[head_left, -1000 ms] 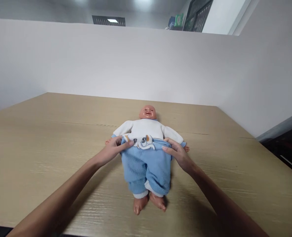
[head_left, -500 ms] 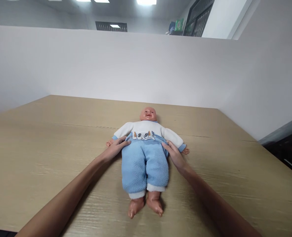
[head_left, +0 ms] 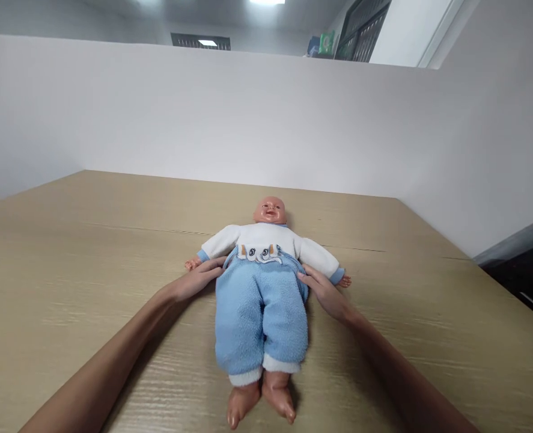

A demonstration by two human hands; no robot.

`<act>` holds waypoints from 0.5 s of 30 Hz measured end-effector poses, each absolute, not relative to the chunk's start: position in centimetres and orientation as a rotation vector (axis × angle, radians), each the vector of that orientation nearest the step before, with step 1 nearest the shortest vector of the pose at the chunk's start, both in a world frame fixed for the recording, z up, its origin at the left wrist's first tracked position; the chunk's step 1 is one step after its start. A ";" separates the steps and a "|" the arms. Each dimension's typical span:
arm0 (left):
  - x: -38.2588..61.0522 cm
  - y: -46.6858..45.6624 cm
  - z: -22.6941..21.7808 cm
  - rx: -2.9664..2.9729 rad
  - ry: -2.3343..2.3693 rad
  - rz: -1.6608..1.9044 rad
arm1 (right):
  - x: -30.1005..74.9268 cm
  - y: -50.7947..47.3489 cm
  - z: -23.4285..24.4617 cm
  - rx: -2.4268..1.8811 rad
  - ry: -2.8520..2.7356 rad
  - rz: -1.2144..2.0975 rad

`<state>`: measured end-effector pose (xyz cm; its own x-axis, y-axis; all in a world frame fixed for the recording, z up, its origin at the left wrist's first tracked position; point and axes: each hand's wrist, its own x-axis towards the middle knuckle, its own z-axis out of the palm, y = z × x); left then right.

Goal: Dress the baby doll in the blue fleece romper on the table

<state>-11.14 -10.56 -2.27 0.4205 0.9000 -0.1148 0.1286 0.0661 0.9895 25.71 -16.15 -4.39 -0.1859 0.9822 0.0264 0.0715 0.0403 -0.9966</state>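
A baby doll (head_left: 258, 300) lies on its back on the wooden table, head at the far end and bare feet towards me. It wears a white top (head_left: 266, 235) with blue cuffs and fuzzy blue trousers (head_left: 239, 325) with white hems; a cartoon face with two eyes decorates the waist. My left hand (head_left: 198, 279) is closed at the left side of the waist, its fingertips partly hidden by the cloth. On the opposite side, my right hand (head_left: 324, 290) grips the doll at the waist, thumb against the blue fabric. The doll's arms spread outward beyond my hands.
The wooden table (head_left: 113, 210) extends around the doll, with a seam across it. A white partition wall (head_left: 230, 114) stands behind the table and continues along the right. A dark object (head_left: 527, 270) is beyond the right table edge.
The doll's body and feet appear slightly lower and larger, closer to me. My left thumb has shifted from atop the trousers to their side. The view has tilted slightly.
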 end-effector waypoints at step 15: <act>-8.0 -11.8 -4.4 0.694 0.884 0.892 | 22.8 -16.6 -4.7 -0.967 -0.997 1.367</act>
